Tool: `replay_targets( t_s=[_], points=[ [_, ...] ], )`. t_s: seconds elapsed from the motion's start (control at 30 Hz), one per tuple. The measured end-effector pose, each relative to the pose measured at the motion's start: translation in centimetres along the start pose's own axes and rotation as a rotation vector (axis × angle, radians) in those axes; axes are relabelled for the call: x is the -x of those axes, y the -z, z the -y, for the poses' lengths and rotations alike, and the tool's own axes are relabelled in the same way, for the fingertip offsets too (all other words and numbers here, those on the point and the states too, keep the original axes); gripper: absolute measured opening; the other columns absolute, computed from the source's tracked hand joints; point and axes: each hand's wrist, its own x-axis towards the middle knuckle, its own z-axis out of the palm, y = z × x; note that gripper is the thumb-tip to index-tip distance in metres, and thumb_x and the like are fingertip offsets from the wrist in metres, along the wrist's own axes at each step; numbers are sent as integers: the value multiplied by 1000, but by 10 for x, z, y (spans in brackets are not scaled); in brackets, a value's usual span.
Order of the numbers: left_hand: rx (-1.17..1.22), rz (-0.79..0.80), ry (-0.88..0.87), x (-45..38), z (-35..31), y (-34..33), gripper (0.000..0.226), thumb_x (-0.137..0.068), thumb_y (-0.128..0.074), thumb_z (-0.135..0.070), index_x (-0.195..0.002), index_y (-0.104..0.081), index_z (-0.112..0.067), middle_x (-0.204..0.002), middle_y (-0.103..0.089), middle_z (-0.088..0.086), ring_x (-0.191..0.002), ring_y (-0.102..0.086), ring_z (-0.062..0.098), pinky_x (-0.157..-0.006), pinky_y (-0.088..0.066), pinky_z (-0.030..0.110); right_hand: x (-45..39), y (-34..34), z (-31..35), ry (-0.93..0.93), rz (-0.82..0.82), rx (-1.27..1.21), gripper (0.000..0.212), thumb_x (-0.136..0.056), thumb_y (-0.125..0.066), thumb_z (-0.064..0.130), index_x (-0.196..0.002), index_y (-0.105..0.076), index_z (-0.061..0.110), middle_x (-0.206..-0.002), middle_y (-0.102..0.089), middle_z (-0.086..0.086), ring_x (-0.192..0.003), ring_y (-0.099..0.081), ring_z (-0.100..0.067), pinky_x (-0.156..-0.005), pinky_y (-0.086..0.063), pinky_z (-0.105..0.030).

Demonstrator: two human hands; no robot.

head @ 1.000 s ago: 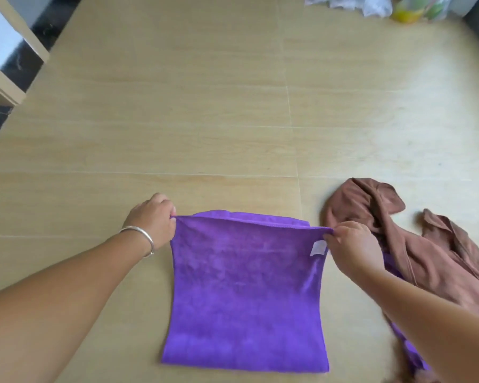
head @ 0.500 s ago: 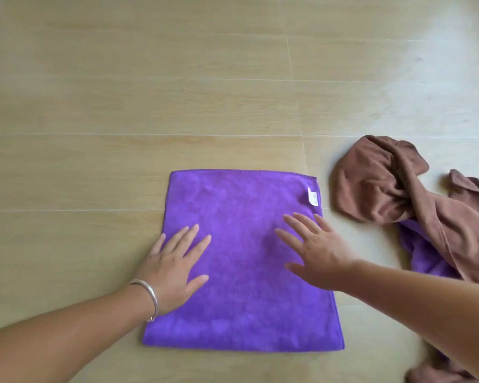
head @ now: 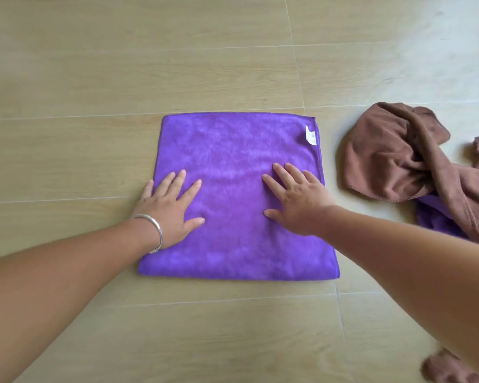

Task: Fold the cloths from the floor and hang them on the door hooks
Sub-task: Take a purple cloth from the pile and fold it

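My left hand point(head: 168, 207) sits mid-frame left, palm down, fingers straight and fanned apart, holding nothing. It lies flat across the left edge of the purple cloth point(head: 233, 167): the outer finger is off on the floor point(head: 67, 78), the rest and the thumb press the fabric. A thin silver bangle point(head: 152, 230) rings that wrist, metal and smooth.

The purple cloth is in the centre of the frame, flat on the floor, folded to a near-square with the layered edges showing along the right and the near side. Plush microfibre, soft nap, stitched hem along the far edge. A small white tag point(head: 310, 135) sticks out near its upper right corner.

My right hand point(head: 299, 201) is right of centre, also palm down, fingers straight and a bit spread, thumb out to the side, resting flat on the right half of the purple cloth. No pinch, nothing gripped.

The floor is pale wood-look planks, matte, with thin seams.

At the right of the frame is a brown cloth point(head: 393, 161), crumpled and twisted, same fuzzy fabric, apart from the folded one. Under its lower part a second purple cloth point(head: 437, 217) peeks out, bunched. At the lower right corner there's a brown cloth scrap point(head: 448, 369), blurry, partly behind my forearm.
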Motion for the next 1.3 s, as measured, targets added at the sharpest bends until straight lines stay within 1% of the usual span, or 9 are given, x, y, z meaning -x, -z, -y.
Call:
replay_targets(
  t_s=[0.17,0.27,0.37,0.57,0.77,0.83,0.97,1.13,1.3],
  points=[
    [65,-97,12,0,-8,2,71,-92,-23,-64,-152,4,-37,-162,6,1,-148,4,18,-118,-5,45,-3,-2,3,-13,-80,-109,72,-95,-29,61,-154,-4,27,-162,1,-4,-148,1,-23,-119,-12,-42],
    [86,-145,-121,34,-16,-10,66,-94,-21,-59,-151,-1,-35,-162,-2,2,-149,-2,19,-119,-4,43,30,-16,9,63,-163,-175,65,-96,-37,53,-153,-21,26,-161,-12,-6,-148,-9,-23,-120,-11,-40],
    [12,-156,-299,65,-14,-23,70,-90,-24,-61,-151,-19,-27,-159,-17,8,-147,-17,25,-117,-17,50,70,-38,9,195,-203,-150,66,-93,-37,57,-148,-38,21,-157,-26,-10,-146,-23,-27,-118,-20,-47],
    [-85,-214,-446,81,7,-37,76,-88,-37,-60,-147,-34,-13,-155,-28,13,-142,-30,27,-113,-23,48,98,-67,-4,364,-232,-47,77,-89,-40,69,-149,-36,19,-157,-26,-11,-145,-23,-28,-114,-25,-52],
    [-139,-139,-466,78,19,-26,62,-86,-37,-34,-142,-43,-8,-148,-41,12,-134,-44,29,-106,-40,47,98,-58,-3,338,-247,-16,57,-97,-31,51,-144,-45,21,-150,-40,-10,-137,-39,-31,-108,-36,-53],
    [-168,-87,-415,82,17,-16,59,-88,-39,-28,-144,-40,-10,-150,-39,11,-135,-42,28,-107,-39,47,102,-45,2,294,-152,6,54,-98,-29,47,-143,-45,23,-150,-40,-8,-137,-39,-31,-110,-34,-53],
    [-158,57,-196,106,7,8,65,-99,-36,-36,-153,-1,-22,-162,-4,-2,-147,-14,19,-115,-15,41,121,-7,11,76,45,-3,58,-98,-19,52,-151,-28,31,-160,-21,-4,-148,-13,-26,-118,-8,-49],
    [-112,77,-122,148,9,76,62,-97,-27,-38,-154,-3,-27,-162,-3,-8,-147,-16,18,-113,-22,42,159,63,0,-97,98,-85,54,-98,-15,53,-147,-28,35,-159,-19,-4,-148,-8,-23,-118,-8,-48],
    [-64,92,-56,198,25,181,59,-97,-18,-39,-153,-7,-28,-161,-5,-10,-146,-17,15,-113,-22,39,202,169,-2,-137,50,-100,51,-99,-20,50,-146,-33,34,-157,-26,-4,-146,-12,-22,-117,-12,-46]
  ],
)
